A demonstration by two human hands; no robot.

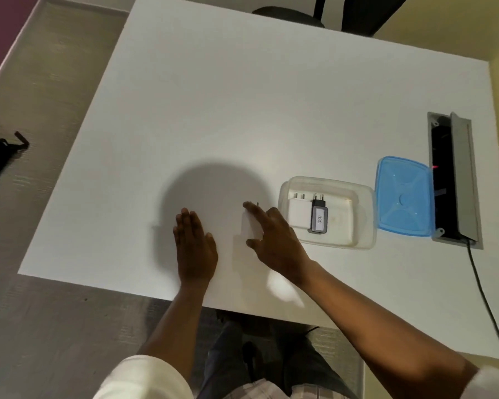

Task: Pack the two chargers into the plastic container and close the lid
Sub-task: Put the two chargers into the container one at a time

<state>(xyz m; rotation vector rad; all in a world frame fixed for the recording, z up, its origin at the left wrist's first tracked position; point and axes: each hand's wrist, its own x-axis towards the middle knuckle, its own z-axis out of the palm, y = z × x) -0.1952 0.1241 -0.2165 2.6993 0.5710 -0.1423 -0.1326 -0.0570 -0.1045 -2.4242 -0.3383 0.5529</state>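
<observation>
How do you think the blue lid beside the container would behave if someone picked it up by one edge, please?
The blue lid looks thin and moulded, so it would probably feel light and flex a little. It lies flat on the table, so rolling or tipping seems unlikely. Its glossy surface may be slightly slippery.

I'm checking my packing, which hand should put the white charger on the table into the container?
Right. The right hand already has its fingers on the white charger, beside the open container. The left hand lies flat, farther away.
</observation>
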